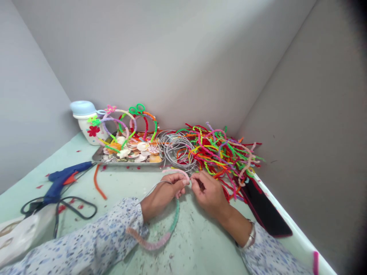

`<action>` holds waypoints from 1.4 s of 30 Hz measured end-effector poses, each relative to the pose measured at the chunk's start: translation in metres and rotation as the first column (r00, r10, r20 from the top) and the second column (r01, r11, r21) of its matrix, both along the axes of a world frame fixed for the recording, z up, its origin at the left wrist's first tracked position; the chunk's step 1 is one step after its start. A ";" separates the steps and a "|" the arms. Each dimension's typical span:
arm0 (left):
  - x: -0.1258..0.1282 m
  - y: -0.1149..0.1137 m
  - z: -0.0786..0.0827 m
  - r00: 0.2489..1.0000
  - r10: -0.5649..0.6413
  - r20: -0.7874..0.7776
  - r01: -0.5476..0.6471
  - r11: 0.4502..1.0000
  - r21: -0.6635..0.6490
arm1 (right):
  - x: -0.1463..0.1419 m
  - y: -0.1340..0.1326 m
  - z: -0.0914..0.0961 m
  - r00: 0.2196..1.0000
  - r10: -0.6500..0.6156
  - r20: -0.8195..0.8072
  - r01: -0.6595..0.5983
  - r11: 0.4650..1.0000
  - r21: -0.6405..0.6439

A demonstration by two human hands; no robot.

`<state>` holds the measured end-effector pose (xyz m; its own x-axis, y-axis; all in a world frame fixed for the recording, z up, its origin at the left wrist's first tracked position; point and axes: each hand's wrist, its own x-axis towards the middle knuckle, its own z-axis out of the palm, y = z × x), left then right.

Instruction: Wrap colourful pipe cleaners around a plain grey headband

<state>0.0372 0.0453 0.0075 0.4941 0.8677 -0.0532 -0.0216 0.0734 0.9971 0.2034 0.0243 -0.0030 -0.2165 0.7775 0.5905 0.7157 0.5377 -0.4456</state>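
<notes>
My left hand [164, 191] grips a thin headband [160, 241] that curves back toward me, wrapped in pale pink and teal pipe cleaner. My right hand [208, 191] pinches the pink pipe cleaner end at the top of the band, right against my left fingers. Both hands rest low over the pale green table [120, 187], just in front of a stack of bare metal headbands [177, 151].
A heap of coloured pipe cleaners [220, 151] lies at the back right. A metal tray [99, 157] holds shells and finished headbands [129, 120]. A blue glue gun [61, 181] with black cord lies left, near an orange pipe cleaner [99, 185]. A white jar [86, 122] stands behind; a dark phone [265, 212] lies right.
</notes>
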 end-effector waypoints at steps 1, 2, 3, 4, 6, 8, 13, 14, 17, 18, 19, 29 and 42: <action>0.000 0.000 0.000 1.000 -0.001 -0.001 0.001 1.000 0.002 | 0.000 0.000 0.000 1.000 -0.003 0.016 0.003 1.000 0.009; 0.000 0.000 -0.001 1.000 -0.001 -0.003 0.001 1.000 0.004 | -0.001 0.001 0.000 0.999 -0.010 0.033 0.010 1.000 0.017; 0.000 0.000 -0.001 1.000 -0.001 -0.006 0.001 1.000 0.007 | -0.001 0.001 0.000 0.999 -0.020 0.048 0.019 1.000 0.025; 0.000 0.000 -0.002 1.000 -0.002 -0.009 0.002 1.000 0.011 | -0.002 0.001 0.000 0.998 -0.031 0.057 0.030 0.999 0.030; 0.000 0.000 -0.003 1.000 -0.006 -0.015 0.006 1.000 0.016 | -0.004 0.000 0.000 0.997 -0.050 0.053 0.049 0.998 0.029; 0.000 0.001 -0.004 1.000 -0.009 -0.015 0.010 1.000 0.019 | -0.006 0.000 0.000 0.998 -0.059 0.032 0.058 0.998 0.018; 0.000 0.002 -0.005 1.000 -0.006 0.002 0.006 1.000 0.003 | -0.004 0.004 0.000 0.995 -0.096 -0.023 0.095 0.995 -0.015; -0.001 0.001 -0.005 1.000 -0.002 0.005 0.002 1.000 -0.009 | -0.001 0.005 0.001 0.992 -0.121 -0.042 0.120 0.993 -0.021; -0.001 0.000 -0.004 0.999 0.028 0.027 -0.026 0.998 -0.048 | 0.005 0.007 0.003 0.962 -0.240 -0.127 0.238 0.971 -0.032; -0.001 0.000 -0.004 0.998 0.043 0.040 -0.040 0.998 -0.057 | 0.007 0.006 0.004 0.964 -0.227 -0.137 0.224 0.974 -0.039; -0.001 0.000 -0.003 0.997 0.057 0.055 -0.054 0.996 -0.066 | 0.007 0.005 0.005 0.971 -0.196 -0.140 0.192 0.981 -0.040; -0.001 0.004 -0.002 0.968 0.135 0.214 -0.109 0.986 -0.130 | 0.007 0.010 -0.006 0.976 -0.180 -0.122 0.171 0.982 -0.079; -0.002 0.007 0.001 0.917 0.222 0.331 -0.154 0.963 -0.219 | -0.004 -0.006 0.007 0.993 0.053 -0.105 -0.074 0.975 -0.212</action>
<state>0.0352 0.0521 0.0084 0.3389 0.9378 -0.0753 -0.3978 0.2154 0.8918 0.1990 0.0184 0.0043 -0.2185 0.8750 0.4320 0.6303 0.4645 -0.6220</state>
